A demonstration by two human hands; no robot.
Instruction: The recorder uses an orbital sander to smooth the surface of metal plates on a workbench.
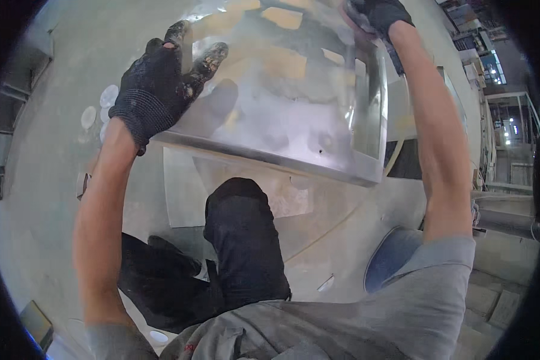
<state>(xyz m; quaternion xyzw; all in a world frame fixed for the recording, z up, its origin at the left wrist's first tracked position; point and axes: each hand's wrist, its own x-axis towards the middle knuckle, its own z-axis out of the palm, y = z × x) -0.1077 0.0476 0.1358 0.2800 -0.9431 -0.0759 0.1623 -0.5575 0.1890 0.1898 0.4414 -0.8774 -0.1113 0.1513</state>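
A grey metal panel (pixel 282 123) with beige patches and a raised rim lies in front of me. My left hand (pixel 162 78), in a worn black knit glove, rests at its left edge with thumb and fingers apart. The glove's fingertips are scuffed and dusty. At the panel's far right corner, my right hand (pixel 379 17), also gloved in black, is closed round a dark object cut off by the upper picture edge. What kind of thing it is cannot be made out. Below the panel my bent knee (pixel 240 204) in black trousers shows.
A pale sheet (pixel 183 192) lies on the floor beneath the panel. Several white discs (pixel 89 117) lie left of my left wrist. A round blue thing (pixel 390 255) sits beside my right elbow. Racks and a glazed frame (pixel 513 135) stand far right.
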